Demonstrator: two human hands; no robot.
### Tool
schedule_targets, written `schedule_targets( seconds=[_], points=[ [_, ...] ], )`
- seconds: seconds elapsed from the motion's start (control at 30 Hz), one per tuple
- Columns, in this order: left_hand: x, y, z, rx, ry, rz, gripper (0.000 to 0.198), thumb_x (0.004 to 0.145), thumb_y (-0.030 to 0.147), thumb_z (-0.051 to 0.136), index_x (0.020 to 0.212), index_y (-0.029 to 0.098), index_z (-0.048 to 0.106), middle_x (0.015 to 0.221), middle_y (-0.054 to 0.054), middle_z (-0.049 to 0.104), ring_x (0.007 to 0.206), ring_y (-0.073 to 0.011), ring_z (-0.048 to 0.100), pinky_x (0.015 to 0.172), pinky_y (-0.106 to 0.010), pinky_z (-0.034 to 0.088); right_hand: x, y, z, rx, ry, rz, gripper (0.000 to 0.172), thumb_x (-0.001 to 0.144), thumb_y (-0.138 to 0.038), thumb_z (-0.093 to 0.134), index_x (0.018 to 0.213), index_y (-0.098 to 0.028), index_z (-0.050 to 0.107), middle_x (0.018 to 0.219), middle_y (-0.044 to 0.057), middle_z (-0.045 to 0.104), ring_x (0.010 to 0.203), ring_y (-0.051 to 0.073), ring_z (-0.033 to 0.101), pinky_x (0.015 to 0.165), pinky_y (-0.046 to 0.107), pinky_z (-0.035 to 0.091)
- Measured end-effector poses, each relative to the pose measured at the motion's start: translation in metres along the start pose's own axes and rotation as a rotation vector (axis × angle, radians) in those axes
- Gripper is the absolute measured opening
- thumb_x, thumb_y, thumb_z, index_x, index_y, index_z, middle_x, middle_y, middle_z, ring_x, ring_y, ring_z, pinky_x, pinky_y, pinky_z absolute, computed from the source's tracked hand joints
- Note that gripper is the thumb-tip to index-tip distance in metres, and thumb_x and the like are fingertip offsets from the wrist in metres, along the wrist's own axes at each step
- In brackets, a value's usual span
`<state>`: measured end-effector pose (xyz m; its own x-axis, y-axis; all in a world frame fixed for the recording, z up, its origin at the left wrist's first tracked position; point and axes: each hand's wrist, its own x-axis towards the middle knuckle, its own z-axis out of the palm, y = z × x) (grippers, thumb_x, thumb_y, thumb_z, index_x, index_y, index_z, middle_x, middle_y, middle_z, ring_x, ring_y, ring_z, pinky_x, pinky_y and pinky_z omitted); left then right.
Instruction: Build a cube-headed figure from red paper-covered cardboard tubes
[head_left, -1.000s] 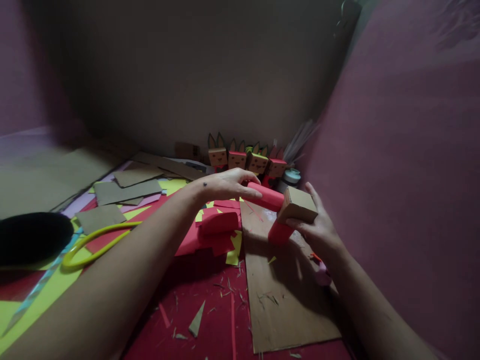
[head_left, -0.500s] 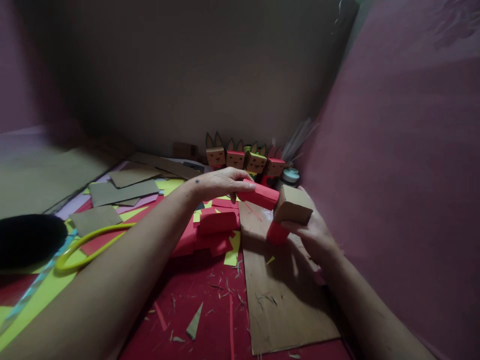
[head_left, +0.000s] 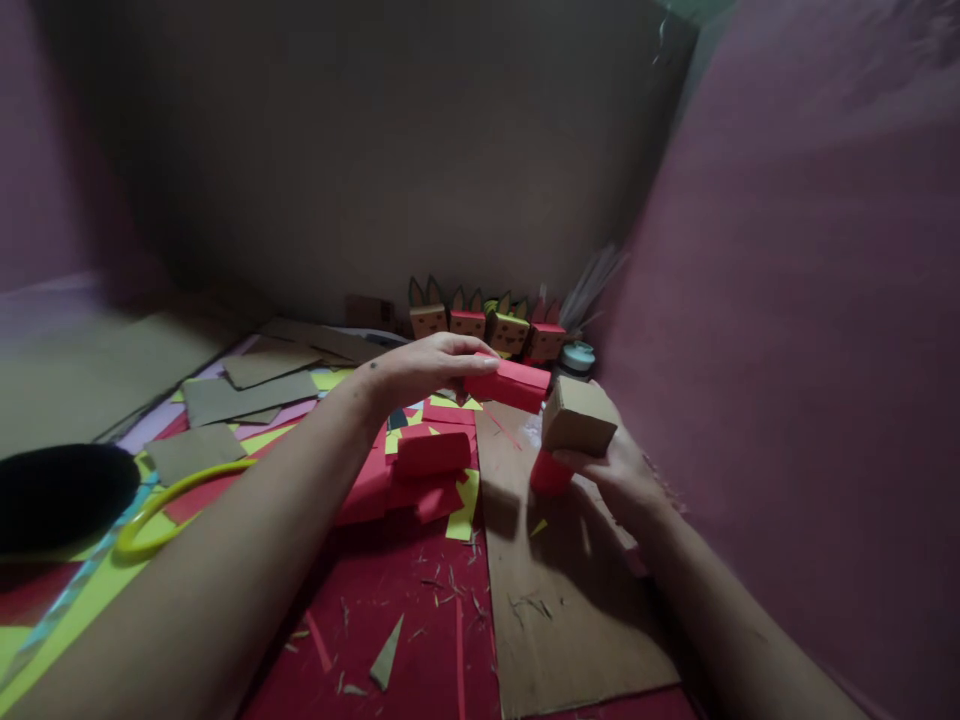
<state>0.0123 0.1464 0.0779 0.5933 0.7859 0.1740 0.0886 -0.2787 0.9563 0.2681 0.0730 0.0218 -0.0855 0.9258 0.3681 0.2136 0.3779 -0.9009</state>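
Above the brown cardboard sheet (head_left: 570,620), two bare hands are handling separate parts. The left hand (head_left: 431,365) is closing thumb and fingers on the left end of a folded red paper piece (head_left: 514,382). This piece is extending rightward and tilting slightly down, its free end lying just beside a plain cardboard box (head_left: 577,415); contact between them cannot be confirmed. The right hand (head_left: 619,475) is clasping the box from its right side, the thumb running along the lower edge. Below the box, a red tube (head_left: 551,475) is projecting. Left of the sheet, red paper pieces (head_left: 433,455) are lying near yellow scraps (head_left: 463,508). Toward the wall, four box-headed figures (head_left: 467,323) are standing in a row near a pale-lidded jar (head_left: 577,356).
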Motion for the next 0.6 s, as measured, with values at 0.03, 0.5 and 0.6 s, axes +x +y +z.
schedule_targets(
  seconds=[0.03,0.5,0.6],
  points=[
    [-0.002,0.001,-0.002,-0.083,0.011,0.016,0.035,0.081,0.04,0.073,0.101,0.011,0.068,0.08,-0.005,0.065,0.068,-0.0132,0.059,0.061,-0.026,0.046,0.0,0.0,-0.001,-0.011,-0.004,0.017,0.113,0.063,-0.032,0.082,0.156,-0.019,0.02,0.134,0.016,0.059,0.118,0.037,0.058,0.104,0.054,0.044],
    [-0.053,0.009,0.049,-0.643,-0.041,0.02,0.034,0.084,0.041,0.065,0.103,0.014,0.073,0.098,-0.012,0.073,0.078,-0.022,0.068,0.069,-0.033,0.054,-0.052,-0.038,0.013,-0.112,0.093,-0.512,0.092,0.08,-0.025,0.076,0.154,-0.041,0.025,0.152,0.005,0.042,0.142,0.035,0.038,0.119,0.057,0.031],
    [-0.067,0.001,0.073,-0.678,-0.116,-0.004,0.033,0.085,0.038,0.065,0.104,0.013,0.075,0.101,-0.012,0.072,0.083,-0.0223,0.069,0.075,-0.034,0.055,-0.048,-0.049,0.034,0.134,-0.071,-0.365,0.096,0.074,-0.028,0.081,0.153,-0.038,0.028,0.145,0.008,0.051,0.121,0.031,0.059,0.101,0.049,0.052]
  ],
)
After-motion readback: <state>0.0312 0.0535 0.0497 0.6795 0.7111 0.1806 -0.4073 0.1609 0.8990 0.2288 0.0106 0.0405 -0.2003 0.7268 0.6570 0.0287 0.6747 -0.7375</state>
